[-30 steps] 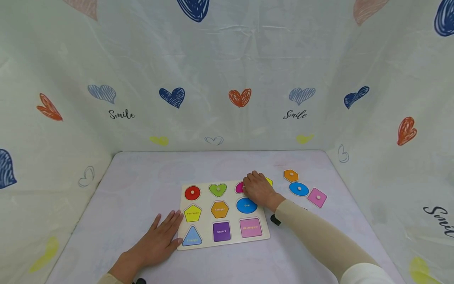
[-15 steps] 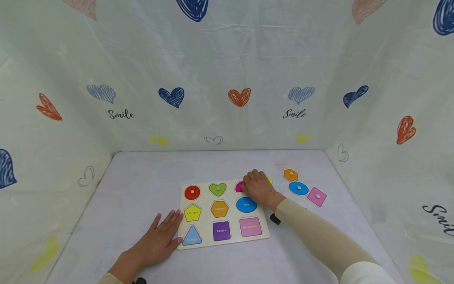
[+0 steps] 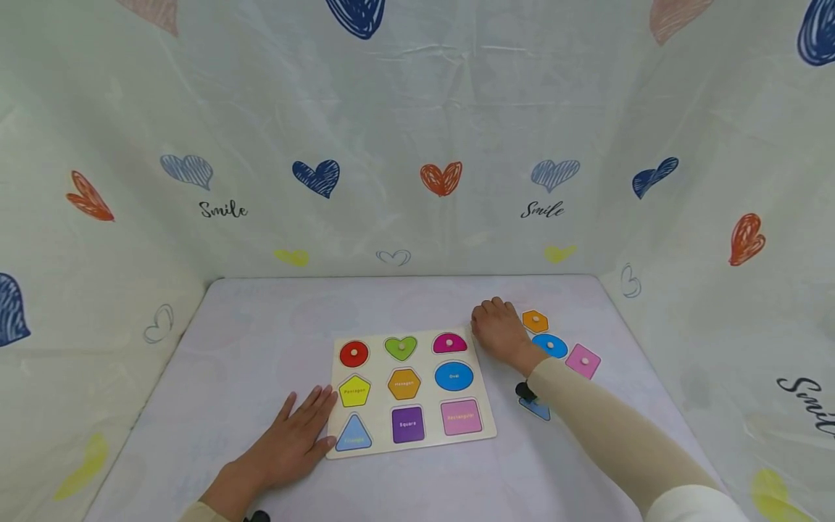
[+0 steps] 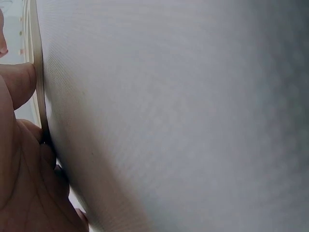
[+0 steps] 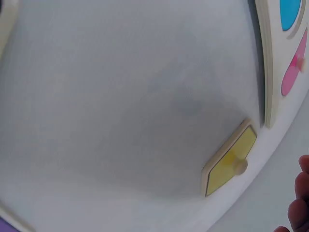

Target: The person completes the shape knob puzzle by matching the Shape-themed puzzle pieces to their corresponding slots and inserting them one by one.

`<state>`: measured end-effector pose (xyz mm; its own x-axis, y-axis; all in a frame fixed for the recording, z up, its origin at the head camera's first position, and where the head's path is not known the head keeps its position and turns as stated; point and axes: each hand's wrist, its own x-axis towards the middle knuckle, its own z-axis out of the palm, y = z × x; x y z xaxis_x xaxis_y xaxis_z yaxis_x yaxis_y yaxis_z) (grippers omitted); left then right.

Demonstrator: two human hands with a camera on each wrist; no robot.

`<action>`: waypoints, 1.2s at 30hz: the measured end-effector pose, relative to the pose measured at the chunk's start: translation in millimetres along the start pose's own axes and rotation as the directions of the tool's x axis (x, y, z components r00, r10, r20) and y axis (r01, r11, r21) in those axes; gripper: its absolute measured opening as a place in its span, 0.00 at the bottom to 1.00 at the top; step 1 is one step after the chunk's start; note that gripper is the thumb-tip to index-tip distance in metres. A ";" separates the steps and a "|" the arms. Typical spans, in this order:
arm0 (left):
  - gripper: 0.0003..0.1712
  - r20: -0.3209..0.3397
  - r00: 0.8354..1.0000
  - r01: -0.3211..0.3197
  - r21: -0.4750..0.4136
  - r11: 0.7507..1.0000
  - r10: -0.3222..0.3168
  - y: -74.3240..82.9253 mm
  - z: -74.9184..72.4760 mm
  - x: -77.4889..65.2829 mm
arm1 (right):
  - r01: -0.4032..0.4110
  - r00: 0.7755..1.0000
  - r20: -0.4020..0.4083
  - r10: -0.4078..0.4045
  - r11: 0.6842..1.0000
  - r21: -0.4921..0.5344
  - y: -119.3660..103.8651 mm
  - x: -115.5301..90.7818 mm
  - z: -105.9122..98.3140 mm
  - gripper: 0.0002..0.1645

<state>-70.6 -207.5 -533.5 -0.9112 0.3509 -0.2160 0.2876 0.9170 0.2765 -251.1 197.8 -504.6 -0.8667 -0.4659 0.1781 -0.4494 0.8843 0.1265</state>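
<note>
A wooden shape puzzle board [image 3: 427, 431] lies on the table in the head view. Knobbed red circle [image 3: 354, 354], green heart [image 3: 401, 349] and magenta semicircle [image 3: 450, 344] pieces sit in its top row; pentagon, hexagon, oval, triangle, square and rectangle places show printed names. My left hand [image 3: 290, 442] rests flat, fingertips and thumb touching the board's left edge. My right hand [image 3: 502, 330] is off the board's upper right corner, fingers bent, holding nothing. Near it in the right wrist view, a yellow pentagon piece [image 5: 231, 162] with a knob lies on the table, apart from the fingers [image 5: 300, 210].
Loose knobbed pieces lie to the right: an orange hexagon [image 3: 535, 321], a blue oval [image 3: 549, 346] and a pink rectangle [image 3: 583, 361]. A blue triangle [image 3: 536, 409] shows partly below my right wrist. A heart-printed curtain [image 3: 391, 225] encloses the table.
My right hand has let go of the magenta semicircle, now fully visible in the board, and moved right and slightly away to the yellow pentagon. My left hand has stayed put.
</note>
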 end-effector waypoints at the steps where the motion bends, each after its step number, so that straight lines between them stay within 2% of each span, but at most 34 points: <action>1: 0.46 0.000 1.000 0.000 0.003 1.000 0.000 0.0 0.0 -0.1 | -0.012 1.000 -0.003 0.012 1.000 0.008 3.1 -0.7 0.6 0.14; 15: 0.47 0.001 1.000 0.002 0.005 1.000 -0.002 -0.7 1.5 0.3 | -0.051 0.999 -0.010 0.051 0.999 -0.013 32.3 -15.9 9.7 0.12; 19: 0.46 -0.001 1.000 -0.001 0.001 1.000 0.001 -0.5 1.1 -0.1 | -0.054 0.999 -0.002 0.054 0.998 -0.013 34.1 -19.9 11.3 0.14; 26: 0.46 -0.011 1.000 -0.013 -0.003 1.000 0.013 -0.5 -1.1 -0.9 | -0.094 0.992 0.084 0.089 0.993 0.064 31.8 -23.2 15.0 0.17; 31: 0.46 -0.006 1.000 -0.014 -0.016 1.000 0.014 -0.4 -2.2 -1.5 | -0.054 0.991 0.125 0.049 0.998 0.034 28.4 -23.9 14.9 0.19; 36: 0.46 -0.003 1.000 -0.009 -0.010 1.000 0.009 0.1 -2.4 -1.8 | -0.027 0.991 0.128 0.025 0.999 0.017 26.4 -24.2 14.2 0.18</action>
<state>-69.6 -208.5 -530.9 -0.9094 0.3584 -0.2109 0.2927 0.9119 0.2876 -245.1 232.9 -519.4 -0.8982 -0.4361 0.0545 -0.4293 0.8971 0.1045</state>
